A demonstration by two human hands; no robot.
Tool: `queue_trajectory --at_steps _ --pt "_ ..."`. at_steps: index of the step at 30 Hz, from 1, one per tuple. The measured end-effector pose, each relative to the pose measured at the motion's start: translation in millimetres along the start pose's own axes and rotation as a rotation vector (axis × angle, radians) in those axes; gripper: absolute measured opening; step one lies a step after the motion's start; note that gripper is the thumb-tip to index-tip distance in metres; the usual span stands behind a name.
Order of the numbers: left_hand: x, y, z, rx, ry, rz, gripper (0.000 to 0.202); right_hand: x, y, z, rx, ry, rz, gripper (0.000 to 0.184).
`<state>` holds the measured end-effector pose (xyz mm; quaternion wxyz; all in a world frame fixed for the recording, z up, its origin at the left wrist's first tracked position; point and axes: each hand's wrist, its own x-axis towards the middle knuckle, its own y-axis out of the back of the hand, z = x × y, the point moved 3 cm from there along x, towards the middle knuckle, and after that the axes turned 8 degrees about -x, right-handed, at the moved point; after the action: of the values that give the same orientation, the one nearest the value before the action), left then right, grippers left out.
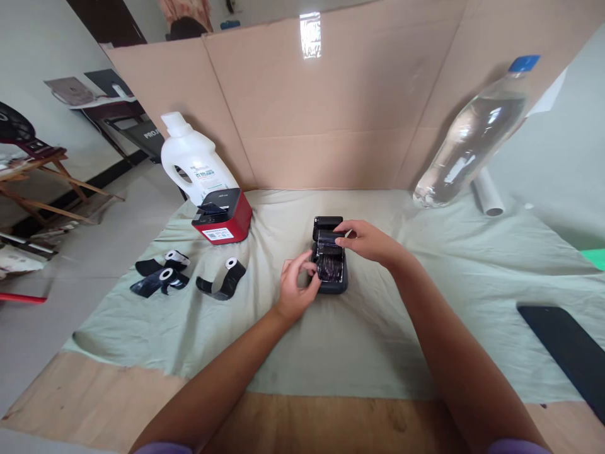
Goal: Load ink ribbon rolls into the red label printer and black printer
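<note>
A small black printer (334, 288) lies on the green cloth in front of me, its lid (328, 222) swung up at the far end. Over its body stretches a glossy, crinkled black strip (330, 269), running up to a dark roll part (330, 239). My right hand (362, 239) pinches that roll part from the right with thumb and fingers. On the other side, my left hand (297, 284) has its fingers curled at the printer's left edge, the thumb by the strip's lower left corner. Its exact hold is partly hidden.
Left on the green cloth (378, 340) are black strips with white-cored rolls (223, 287), a red and black box-shaped device (227, 217) and a white jug (196, 157). Cardboard (326, 107) stands behind. At right are a water bottle (472, 139), a white tube (488, 194) and a phone (564, 347).
</note>
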<state>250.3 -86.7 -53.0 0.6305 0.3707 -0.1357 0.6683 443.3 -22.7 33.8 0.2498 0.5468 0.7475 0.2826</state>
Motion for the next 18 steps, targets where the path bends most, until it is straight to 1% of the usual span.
queue_trajectory --at_steps 2,4,7,10,15,18 --pt "1 -0.6 5 0.061 -0.094 -0.07 0.03 4 -9 5 -0.169 0.012 0.013 0.02" --pt "2 -1.0 8 0.123 -0.149 -0.085 0.021 7 -20 8 -0.27 0.031 0.007 0.021" --pt "4 -2.1 7 0.174 -0.13 -0.053 0.02 9 -33 10 -0.37 0.047 0.014 0.026" --pt "3 -4.5 3 0.187 -0.105 -0.058 0.022 8 -42 9 -0.458 0.027 0.016 0.027" --pt "3 -6.6 0 0.21 -0.066 -0.1 0.023 3 -50 3 -0.625 -0.023 0.156 0.021" --pt "4 -6.8 0 0.215 -0.047 -0.105 0.024 3 -53 3 -0.61 -0.075 0.213 0.019"
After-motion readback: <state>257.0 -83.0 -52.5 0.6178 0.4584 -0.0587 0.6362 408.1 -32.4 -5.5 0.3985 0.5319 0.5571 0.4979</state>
